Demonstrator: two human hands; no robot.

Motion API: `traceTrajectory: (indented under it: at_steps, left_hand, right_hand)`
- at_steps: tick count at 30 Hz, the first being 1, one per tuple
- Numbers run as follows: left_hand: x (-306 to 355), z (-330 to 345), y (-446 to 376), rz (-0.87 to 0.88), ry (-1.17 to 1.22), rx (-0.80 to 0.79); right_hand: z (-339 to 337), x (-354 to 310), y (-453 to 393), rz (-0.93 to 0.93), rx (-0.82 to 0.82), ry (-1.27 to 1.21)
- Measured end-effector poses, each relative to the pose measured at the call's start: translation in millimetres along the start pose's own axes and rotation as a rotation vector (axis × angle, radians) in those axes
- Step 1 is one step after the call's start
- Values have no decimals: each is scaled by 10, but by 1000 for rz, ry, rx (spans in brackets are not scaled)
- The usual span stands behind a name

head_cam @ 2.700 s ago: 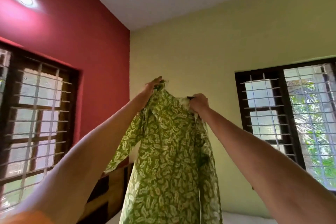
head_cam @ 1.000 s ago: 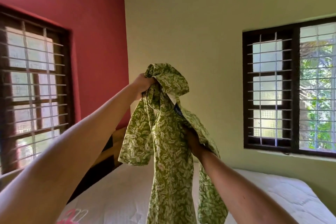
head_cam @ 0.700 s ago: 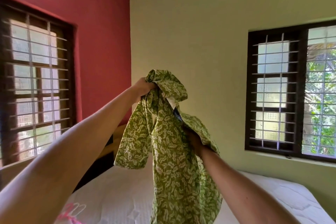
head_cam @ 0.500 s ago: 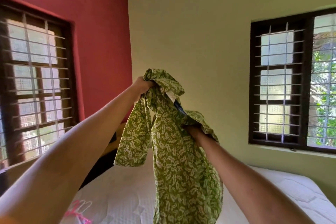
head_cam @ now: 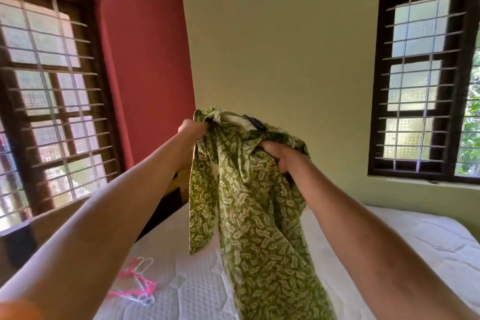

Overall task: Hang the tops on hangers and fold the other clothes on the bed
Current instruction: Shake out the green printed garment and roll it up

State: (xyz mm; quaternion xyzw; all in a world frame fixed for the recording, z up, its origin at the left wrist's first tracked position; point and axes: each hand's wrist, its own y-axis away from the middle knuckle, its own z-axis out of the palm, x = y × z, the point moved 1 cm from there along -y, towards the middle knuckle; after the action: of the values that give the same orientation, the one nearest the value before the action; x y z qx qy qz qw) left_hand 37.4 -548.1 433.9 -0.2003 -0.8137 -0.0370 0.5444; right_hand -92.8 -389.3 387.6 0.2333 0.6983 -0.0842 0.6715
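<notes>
One bed (head_cam: 389, 241), white quilted mattress, bare over most of its top; it fills the lower part of the head view and runs to the far wall. One dark wooden headboard (head_cam: 166, 205) at the bed's left side, partly hidden behind the left forearm.

Two walls: one red wall (head_cam: 145, 34) on the left, one pale yellow-green wall (head_cam: 285, 47) ahead, meeting in a corner above the bed. Two windows, each dark-framed with pale bars: one left window (head_cam: 46, 101) in the red wall, one right window (head_cam: 420, 80) in the pale wall, green leaves showing through its right-hand pane.

One top (head_cam: 249, 202), green with a cream leaf print, held up in the air above the bed and hanging down toward the mattress; a dark label shows at its neck. One sleeve hangs loose on the left side.

Two hands, both bare-armed. Left hand (head_cam: 193, 130): grip clenched on the upper left edge of the top, near the collar. Right hand (head_cam: 283, 157): fingers curled into the fabric just below the neck, grasping the top.

Hangers (head_cam: 135, 283): a small heap, pink and white, lying on the mattress at lower left, well apart from the top; the count cannot be told, as they overlap
</notes>
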Motion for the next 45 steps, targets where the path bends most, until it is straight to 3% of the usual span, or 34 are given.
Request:
traceTrajectory:
  at_steps: [4, 14, 19, 28, 32, 35, 37, 39, 41, 43, 45]
  left_hand:
    - [-355, -78, -191, -61, -38, -96]
    - [-698, -411, -519, 51, -145, -154]
    - [-759, -504, -579, 74, -149, -160]
    - [-823, -591, -661, 42, -68, -187]
    - [-866, -606, -701, -6, -86, -147]
    - [-958, -673, -734, -37, -353, 20]
    - [-1026, -700, -753, 32, -504, 77]
    - [-1125, -664, -764, 5, -373, -76]
    - [-1173, -553, -649, -207, -9, -426]
    - [-1226, -415, -497, -274, 166, -718]
    - [-1347, -261, -408, -262, 220, -780]
  right_hand:
    - [349, -23, -207, -63, 41, -155]
    - [1023, -37, -546, -102, 220, -387]
    - [1119, -55, -571, -70, 314, -370]
    - [1232, -28, -718, -59, 331, -416]
    - [1269, -51, -682, -63, 397, -467]
    - [1287, -70, -727, -62, 437, -558]
    - [1333, -112, -768, -48, 442, -601]
    - [1423, -180, -825, -38, 448, -602]
    - [1519, -248, -847, -61, 420, -607]
    - [1665, -366, -832, -128, 322, -570]
    - [1765, -483, -848, -229, 260, -582]
